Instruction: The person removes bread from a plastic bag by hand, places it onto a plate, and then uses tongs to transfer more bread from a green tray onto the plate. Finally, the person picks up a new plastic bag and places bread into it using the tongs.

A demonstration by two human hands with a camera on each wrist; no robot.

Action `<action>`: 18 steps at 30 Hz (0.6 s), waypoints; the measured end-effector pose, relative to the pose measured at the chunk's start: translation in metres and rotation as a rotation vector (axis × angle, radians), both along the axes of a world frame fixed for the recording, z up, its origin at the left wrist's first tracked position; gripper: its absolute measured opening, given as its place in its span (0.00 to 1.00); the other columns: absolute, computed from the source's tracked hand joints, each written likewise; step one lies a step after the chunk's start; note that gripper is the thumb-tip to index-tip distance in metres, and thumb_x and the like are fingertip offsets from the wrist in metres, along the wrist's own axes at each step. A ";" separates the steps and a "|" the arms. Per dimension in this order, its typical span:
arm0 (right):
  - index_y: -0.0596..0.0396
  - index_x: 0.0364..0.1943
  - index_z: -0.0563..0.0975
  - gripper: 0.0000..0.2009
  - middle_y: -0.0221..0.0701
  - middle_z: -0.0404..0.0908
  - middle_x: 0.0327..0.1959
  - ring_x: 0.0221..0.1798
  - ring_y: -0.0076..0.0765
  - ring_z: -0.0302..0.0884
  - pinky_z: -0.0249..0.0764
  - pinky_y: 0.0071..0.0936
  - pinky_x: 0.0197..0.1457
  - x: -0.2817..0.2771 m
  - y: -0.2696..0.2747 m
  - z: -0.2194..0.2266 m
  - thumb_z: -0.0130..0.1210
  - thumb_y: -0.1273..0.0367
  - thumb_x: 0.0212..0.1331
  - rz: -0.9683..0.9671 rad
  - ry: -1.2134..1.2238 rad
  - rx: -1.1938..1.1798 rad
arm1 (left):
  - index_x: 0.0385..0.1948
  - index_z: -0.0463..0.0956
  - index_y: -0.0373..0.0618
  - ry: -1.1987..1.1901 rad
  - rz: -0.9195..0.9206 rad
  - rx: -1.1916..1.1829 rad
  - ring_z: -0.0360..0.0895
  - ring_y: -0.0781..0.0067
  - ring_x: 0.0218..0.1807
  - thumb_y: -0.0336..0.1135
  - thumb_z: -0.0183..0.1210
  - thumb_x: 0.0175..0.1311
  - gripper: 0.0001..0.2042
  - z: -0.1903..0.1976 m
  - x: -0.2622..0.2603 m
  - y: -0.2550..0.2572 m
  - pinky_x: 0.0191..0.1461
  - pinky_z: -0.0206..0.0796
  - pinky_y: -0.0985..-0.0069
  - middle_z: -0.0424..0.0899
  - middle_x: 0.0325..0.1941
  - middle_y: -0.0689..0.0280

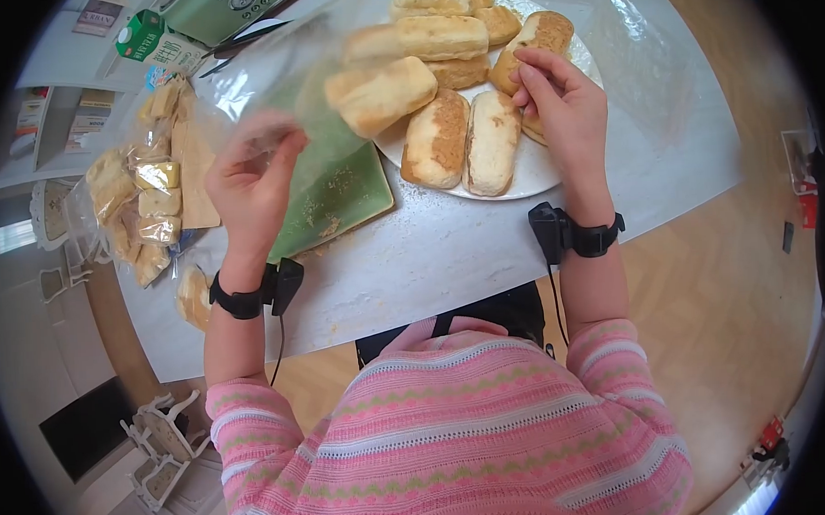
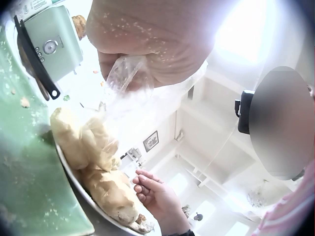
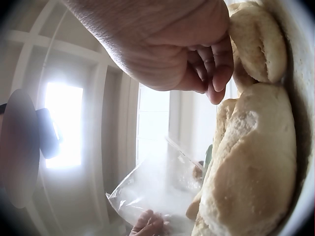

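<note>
My left hand (image 1: 257,177) grips a clear plastic bag (image 2: 129,73) that is bunched between its fingers. The film spreads over a green board (image 1: 337,206) and, in the head view, overlaps bread rolls at the plate's left side. White crumbs cling to the left hand in its wrist view. My right hand (image 1: 567,103) hovers at the right of a white plate (image 1: 545,180), its fingers loosely bent with nothing visible in them. Close to those fingertips lies a browned bread roll (image 1: 545,35). Several long rolls are heaped on the plate, including a pale split roll (image 3: 251,162).
Left of the board lies a clear bag of packaged bread (image 1: 156,190), with a single bread piece (image 1: 193,297) near the table edge. A milk carton (image 1: 154,40), a green toaster (image 1: 227,10) and a black-handled knife (image 2: 37,59) are at the back left. Crumbs dot the board.
</note>
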State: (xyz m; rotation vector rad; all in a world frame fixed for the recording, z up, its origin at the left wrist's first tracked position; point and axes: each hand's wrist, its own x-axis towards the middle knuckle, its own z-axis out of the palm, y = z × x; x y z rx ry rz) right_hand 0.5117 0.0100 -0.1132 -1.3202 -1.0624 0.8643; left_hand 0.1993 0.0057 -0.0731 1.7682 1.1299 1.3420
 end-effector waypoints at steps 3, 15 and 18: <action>0.59 0.45 0.81 0.10 0.28 0.84 0.32 0.29 0.16 0.79 0.73 0.15 0.31 0.001 0.000 -0.001 0.54 0.72 0.62 -0.002 0.008 0.001 | 0.38 0.81 0.35 0.003 -0.001 -0.051 0.80 0.79 0.38 0.17 0.60 0.58 0.08 -0.012 0.003 -0.007 0.44 0.71 0.82 0.84 0.36 0.66; 0.60 0.45 0.81 0.10 0.28 0.84 0.32 0.29 0.16 0.78 0.73 0.15 0.31 -0.001 0.000 0.000 0.54 0.73 0.62 0.002 0.001 0.004 | 0.40 0.77 0.36 0.008 -0.006 -0.245 0.79 0.77 0.41 0.22 0.59 0.63 0.06 -0.043 0.022 -0.013 0.47 0.71 0.79 0.83 0.39 0.64; 0.60 0.45 0.81 0.10 0.28 0.84 0.32 0.29 0.16 0.78 0.73 0.15 0.31 0.000 0.000 0.000 0.54 0.73 0.62 0.003 -0.005 0.003 | 0.41 0.74 0.38 0.003 -0.040 -0.261 0.80 0.75 0.44 0.23 0.58 0.64 0.06 -0.044 0.023 -0.009 0.49 0.71 0.78 0.82 0.44 0.62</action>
